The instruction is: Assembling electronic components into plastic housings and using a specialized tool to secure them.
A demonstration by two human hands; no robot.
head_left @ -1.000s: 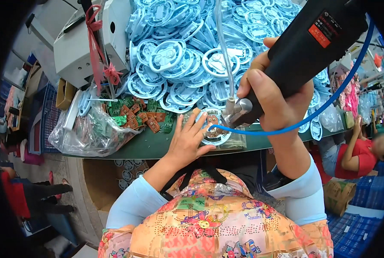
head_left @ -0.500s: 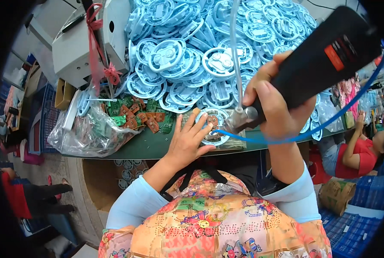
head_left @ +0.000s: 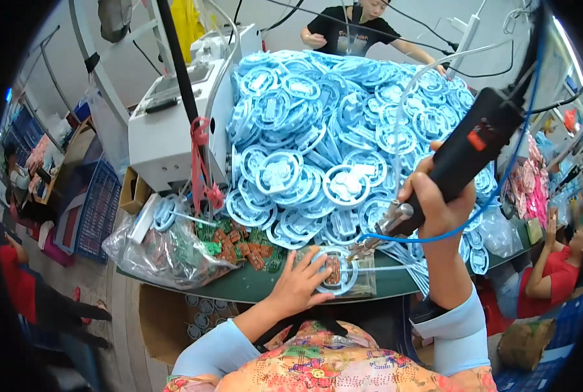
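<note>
My left hand lies with fingers stretched out on a pale blue plastic ring-shaped part near the table's front edge. A brown circuit board sits inside that part, partly under my fingertips. My right hand is wrapped round a black power screwdriver with a metal nose and a blue hose. The tool slants down to the left, its nose just above the right side of the part. Whether the tip touches anything I cannot make out.
Behind my hands rises a large heap of pale blue plastic parts. At left are brown and green circuit boards, a clear plastic bag and a white machine. A co-worker stands behind the heap.
The view has tilted upward, bringing the co-worker behind the heap into sight. My left hand stays on the part, and the screwdriver stays in my right hand, its nose still close to the part.
</note>
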